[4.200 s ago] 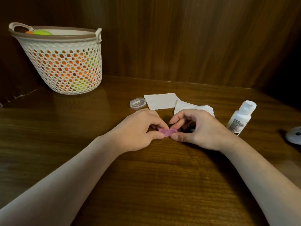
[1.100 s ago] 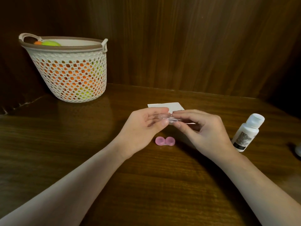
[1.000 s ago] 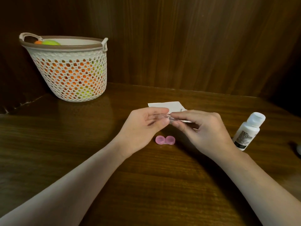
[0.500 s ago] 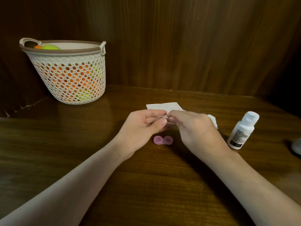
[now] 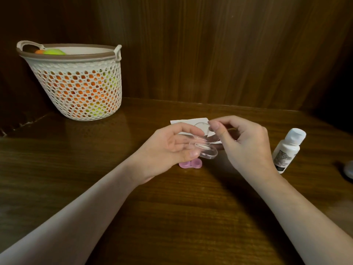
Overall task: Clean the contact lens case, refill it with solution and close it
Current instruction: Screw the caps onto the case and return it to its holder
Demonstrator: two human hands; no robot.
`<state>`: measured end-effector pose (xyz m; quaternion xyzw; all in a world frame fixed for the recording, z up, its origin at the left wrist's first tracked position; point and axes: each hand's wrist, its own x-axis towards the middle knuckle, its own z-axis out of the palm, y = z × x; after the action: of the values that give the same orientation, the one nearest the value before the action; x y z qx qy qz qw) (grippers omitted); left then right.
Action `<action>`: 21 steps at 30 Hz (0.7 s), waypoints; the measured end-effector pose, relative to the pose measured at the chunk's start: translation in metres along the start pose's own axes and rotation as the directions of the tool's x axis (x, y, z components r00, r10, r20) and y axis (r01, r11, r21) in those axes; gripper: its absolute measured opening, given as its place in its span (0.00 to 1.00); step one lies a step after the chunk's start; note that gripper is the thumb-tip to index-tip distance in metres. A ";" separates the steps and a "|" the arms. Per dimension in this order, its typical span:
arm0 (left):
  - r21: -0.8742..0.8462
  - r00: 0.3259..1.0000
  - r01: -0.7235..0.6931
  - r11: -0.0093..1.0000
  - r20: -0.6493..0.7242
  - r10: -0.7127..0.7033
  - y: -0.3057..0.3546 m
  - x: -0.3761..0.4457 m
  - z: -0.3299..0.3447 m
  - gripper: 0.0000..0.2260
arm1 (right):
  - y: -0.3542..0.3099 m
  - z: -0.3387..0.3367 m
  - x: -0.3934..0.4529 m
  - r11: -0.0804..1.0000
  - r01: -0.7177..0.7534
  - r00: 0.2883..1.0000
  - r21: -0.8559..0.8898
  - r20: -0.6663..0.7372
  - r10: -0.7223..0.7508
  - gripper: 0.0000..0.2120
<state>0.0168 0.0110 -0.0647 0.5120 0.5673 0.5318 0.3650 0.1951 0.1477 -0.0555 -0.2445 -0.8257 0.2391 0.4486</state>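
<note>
The pink contact lens case [image 5: 190, 163], two joined round wells, is lying flat on the wooden table [image 5: 172, 217], partly hidden beneath the left hand [image 5: 168, 148]. That hand is grasping the base of a clear hinged plastic box [image 5: 207, 152] between thumb and fingers, above the case. The right hand [image 5: 244, 142] is pinching the box's raised transparent lid [image 5: 205, 129] with thumb and forefinger. A white bottle [image 5: 287, 150] of solution, capped, is standing near the right wrist. White paper [image 5: 188, 121] is lying behind the hands. A white perforated basket [image 5: 76, 83] is sitting at the far left against dark wood panelling [image 5: 210, 44].
</note>
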 end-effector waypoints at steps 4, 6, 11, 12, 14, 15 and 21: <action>-0.052 0.998 0.035 0.998 -0.059 -0.038 0.000 0.002 -0.004 0.21 | 0.001 0.003 0.001 0.995 -0.097 0.995 0.024 -0.033 0.098 0.10; -0.120 0.989 0.051 0.991 -0.131 -0.067 0.000 0.003 -0.007 0.22 | 0.004 0.004 0.002 0.979 -0.195 0.981 0.059 0.018 0.194 0.09; -0.202 0.938 0.115 0.973 -0.300 -0.174 -0.005 0.008 -0.015 0.21 | 0.013 0.002 0.000 0.978 -0.209 0.921 -0.030 0.331 0.207 0.05; -0.201 0.929 0.135 0.970 -0.314 -0.194 -0.006 0.008 -0.015 0.22 | 0.013 0.001 -0.001 0.985 -0.167 0.895 -0.038 0.414 0.167 0.07; -0.203 0.922 0.160 0.966 -0.319 -0.220 -0.008 0.009 -0.016 0.22 | 0.010 0.001 -0.002 0.993 -0.109 0.810 -0.053 0.574 0.120 0.15; -0.195 0.923 0.168 0.966 -0.314 -0.224 -0.008 0.009 -0.016 0.22 | 0.009 0.001 -0.003 0.994 -0.098 0.776 -0.055 0.621 0.111 0.16; -0.076 0.922 0.214 0.974 -0.313 -0.227 -0.010 0.009 -0.013 0.25 | 0.013 0.004 -0.003 0.996 -0.074 0.760 -0.040 0.644 0.083 0.10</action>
<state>0.0006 0.0177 -0.0711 0.3447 0.6620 0.5746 0.3358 0.1958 0.1550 -0.0669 -0.1844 -0.9201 0.3221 0.1254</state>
